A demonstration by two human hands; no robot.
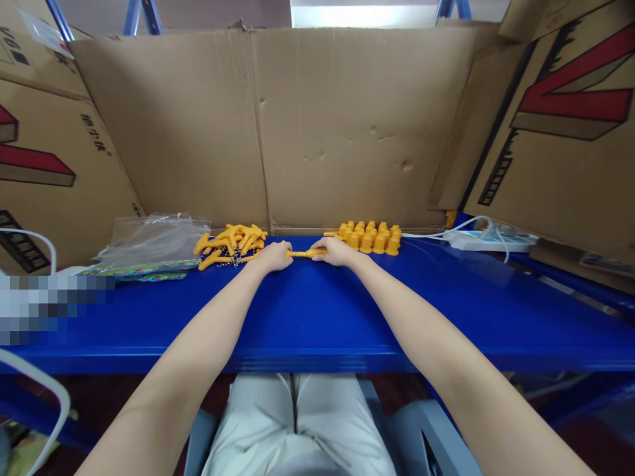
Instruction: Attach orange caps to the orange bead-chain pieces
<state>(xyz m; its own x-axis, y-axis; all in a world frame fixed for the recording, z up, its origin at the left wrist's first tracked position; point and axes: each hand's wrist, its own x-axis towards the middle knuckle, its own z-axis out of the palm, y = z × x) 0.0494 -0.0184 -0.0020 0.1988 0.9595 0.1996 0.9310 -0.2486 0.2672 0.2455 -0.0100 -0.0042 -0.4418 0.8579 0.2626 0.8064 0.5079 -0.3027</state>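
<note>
A yellow ribbed plastic rod (299,254) lies level between my two hands, just above or on the blue tabletop; which of these I cannot tell. My left hand (276,256) is closed around its left end. At the right end, my right hand (335,252) pinches a smoother, thicker yellow part; whether it is one piece with the rod is unclear. Left of my left hand lies a heap of yellow branched plastic pieces (237,237) with small dark chains among them. Close behind my right hand, several yellow stepped plastic caps (380,242) stand upright in rows.
Clear plastic bags (159,239) are stacked at the left on colourful printed sheets (149,272). A white power strip (489,240) with cables lies at the right. Cardboard walls (347,125) enclose the back and sides of the blue table (317,317).
</note>
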